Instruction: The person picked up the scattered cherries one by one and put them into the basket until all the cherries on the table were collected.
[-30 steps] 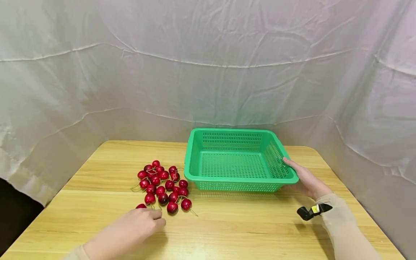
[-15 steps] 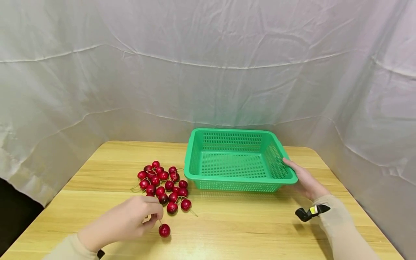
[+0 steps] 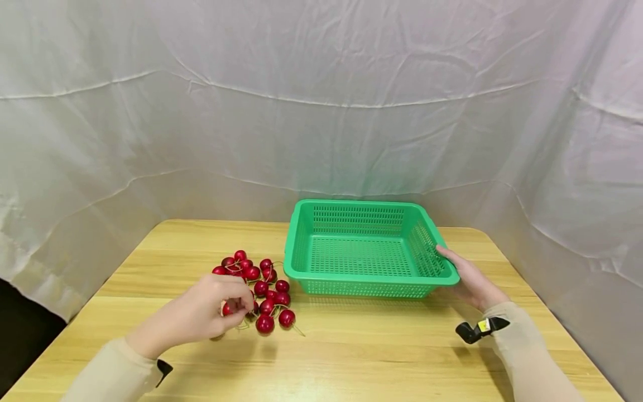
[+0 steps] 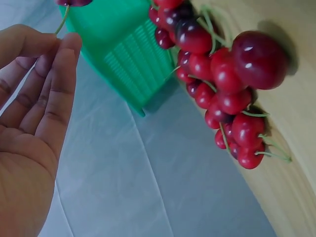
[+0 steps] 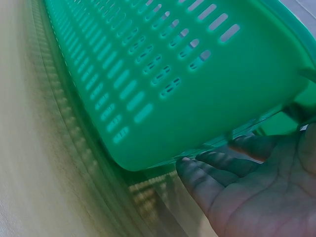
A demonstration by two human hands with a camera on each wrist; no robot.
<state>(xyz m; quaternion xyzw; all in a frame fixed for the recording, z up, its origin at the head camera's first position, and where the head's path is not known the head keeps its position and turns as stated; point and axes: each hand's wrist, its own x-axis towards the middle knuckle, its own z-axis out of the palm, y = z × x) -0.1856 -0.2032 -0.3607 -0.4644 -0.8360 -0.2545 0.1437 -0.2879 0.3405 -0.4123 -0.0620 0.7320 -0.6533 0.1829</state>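
My left hand (image 3: 208, 307) hovers over the near left side of a pile of red cherries (image 3: 266, 307). Between thumb and index finger it pinches a green stem (image 4: 63, 20), and a dark red cherry (image 4: 75, 2) on that stem is cut off by the top of the left wrist view. The hand hides part of the pile in the head view. My right hand (image 3: 472, 279) grips the right end of a green plastic basket (image 3: 366, 276), thumb over the rim. In the right wrist view, the fingers (image 5: 197, 180) lie against the outside of the basket.
The basket stands right of the pile on a wooden table (image 3: 351, 352), its perforated floor bare. Pale cloth (image 3: 321, 111) hangs behind the table and at both sides. A black strap with a small device (image 3: 482, 329) is on the right wrist.
My left hand first reached into the near edge of the pile, then drew a cherry out by its stem. Now it has risen and moved away from me, over the pile. The right hand stays on the basket.
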